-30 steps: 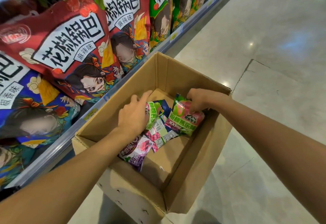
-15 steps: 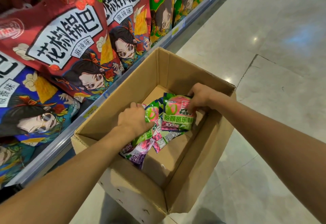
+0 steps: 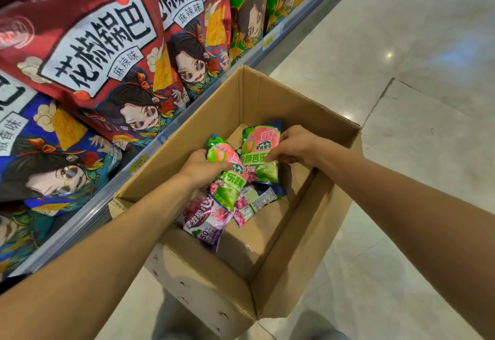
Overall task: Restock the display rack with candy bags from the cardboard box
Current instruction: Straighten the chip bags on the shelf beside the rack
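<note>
Left hand [image 3: 203, 168]: grips green candy bag [image 3: 227, 181] at its 3 o'clock, inside cardboard box [image 3: 308, 246].
Right hand [image 3: 294, 147]: pinches second green bag [image 3: 261, 149] at its 9 o'clock.
Hidden: purple bag [image 3: 206, 223] partly under left forearm.

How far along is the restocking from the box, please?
Done: the box looks mostly emptied, with bare floor showing. In hand: the left hand grips a green bag and the right hand pinches a second green bag, both in the box. Left: a purple bag and a face-down bag lie inside. Neither held bag has reached a rack, and no candy rack is in view.
</note>
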Tool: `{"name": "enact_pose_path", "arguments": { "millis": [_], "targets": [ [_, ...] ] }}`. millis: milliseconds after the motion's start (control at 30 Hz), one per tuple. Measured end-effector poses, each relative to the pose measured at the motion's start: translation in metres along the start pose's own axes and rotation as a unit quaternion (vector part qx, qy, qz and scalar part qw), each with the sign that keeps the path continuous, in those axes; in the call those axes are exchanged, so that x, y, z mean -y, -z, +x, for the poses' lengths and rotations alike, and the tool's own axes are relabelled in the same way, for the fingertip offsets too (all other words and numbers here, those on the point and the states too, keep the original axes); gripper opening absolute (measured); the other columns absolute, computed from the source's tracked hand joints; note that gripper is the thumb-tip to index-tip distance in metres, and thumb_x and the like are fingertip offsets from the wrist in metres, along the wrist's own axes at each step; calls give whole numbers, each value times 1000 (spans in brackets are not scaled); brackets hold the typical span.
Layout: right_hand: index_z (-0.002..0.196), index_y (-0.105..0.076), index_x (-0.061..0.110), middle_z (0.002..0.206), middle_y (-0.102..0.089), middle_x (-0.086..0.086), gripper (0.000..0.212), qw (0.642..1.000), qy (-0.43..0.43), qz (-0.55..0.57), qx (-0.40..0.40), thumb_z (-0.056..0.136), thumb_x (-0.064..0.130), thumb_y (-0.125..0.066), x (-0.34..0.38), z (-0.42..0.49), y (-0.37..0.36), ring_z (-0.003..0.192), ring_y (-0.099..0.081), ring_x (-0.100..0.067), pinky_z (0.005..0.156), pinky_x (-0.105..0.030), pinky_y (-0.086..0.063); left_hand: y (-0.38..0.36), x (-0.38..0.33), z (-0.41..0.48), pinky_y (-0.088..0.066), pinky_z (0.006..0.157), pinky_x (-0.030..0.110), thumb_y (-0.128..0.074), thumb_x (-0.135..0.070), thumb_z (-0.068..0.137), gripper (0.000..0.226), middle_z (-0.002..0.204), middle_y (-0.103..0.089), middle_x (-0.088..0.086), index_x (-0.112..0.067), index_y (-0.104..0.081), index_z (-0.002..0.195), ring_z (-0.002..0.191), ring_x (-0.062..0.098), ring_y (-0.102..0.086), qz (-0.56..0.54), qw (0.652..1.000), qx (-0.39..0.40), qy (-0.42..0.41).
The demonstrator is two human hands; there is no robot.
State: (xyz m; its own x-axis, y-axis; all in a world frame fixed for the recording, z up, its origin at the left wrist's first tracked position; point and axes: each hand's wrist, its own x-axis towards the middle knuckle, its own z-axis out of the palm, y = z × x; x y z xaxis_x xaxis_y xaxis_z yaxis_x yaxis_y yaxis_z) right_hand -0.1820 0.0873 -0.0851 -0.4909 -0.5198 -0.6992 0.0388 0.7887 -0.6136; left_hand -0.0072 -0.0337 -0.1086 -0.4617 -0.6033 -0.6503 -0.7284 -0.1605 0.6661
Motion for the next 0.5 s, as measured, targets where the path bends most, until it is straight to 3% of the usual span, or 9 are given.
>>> {"name": "enact_pose_path", "arguments": {
  "millis": [67,133,200,333,433,500],
  "targets": [
    [94,-63,5,90,-65,-16,20,1000,-17,12,6,80,2,-76,-2,1,-1,68,-56,-19,60,-29,-51,0,1,-1,-54,90,35,-77,-12,83,31,109,-71,10,-6,-65,110,99,25,-67,-17,1000,20,7],
    [104,-62,6,103,-65,-16,18,999,-25,25,16,87,3,-68,-3,2,-1,84,-61,-23,72,-38,-59,2,0,-4,-54,90,37,-75,-6,84,26,110,-71,13,-7,-67,109,96,25,-67,-36,999,31,12],
    [118,-57,8,120,-63,-16,25,999,-22,22,22,93,4,-59,-3,2,-1,104,-62,-28,83,-45,-58,5,-1,-5,-54,86,35,-73,0,84,28,111,-71,13,-9,-67,109,93,24,-67,-51,998,35,8],
    [121,-52,13,124,-61,-14,27,999,-9,29,21,96,3,-49,1,-1,-2,108,-60,-29,90,-45,-52,13,-12,-15,-62,61,37,-62,8,88,29,97,-74,16,-11,-65,110,71,24,-74,-187,973,125,55],
    [116,-52,16,112,-62,-10,26,998,-17,53,13,95,1,-48,1,0,-1,99,-60,-25,95,-47,-52,18,-17,-20,-61,74,47,-61,3,86,33,106,-73,21,-7,-64,117,91,30,-74,-264,937,219,69],
    [118,-54,14,110,-63,-9,29,998,-18,62,13,94,0,-48,0,0,-1,99,-62,-25,95,-47,-53,18,-17,-21,-58,84,49,-69,-6,79,42,113,-71,21,-6,-64,120,103,32,-70,-246,936,247,53]
  ]
}}
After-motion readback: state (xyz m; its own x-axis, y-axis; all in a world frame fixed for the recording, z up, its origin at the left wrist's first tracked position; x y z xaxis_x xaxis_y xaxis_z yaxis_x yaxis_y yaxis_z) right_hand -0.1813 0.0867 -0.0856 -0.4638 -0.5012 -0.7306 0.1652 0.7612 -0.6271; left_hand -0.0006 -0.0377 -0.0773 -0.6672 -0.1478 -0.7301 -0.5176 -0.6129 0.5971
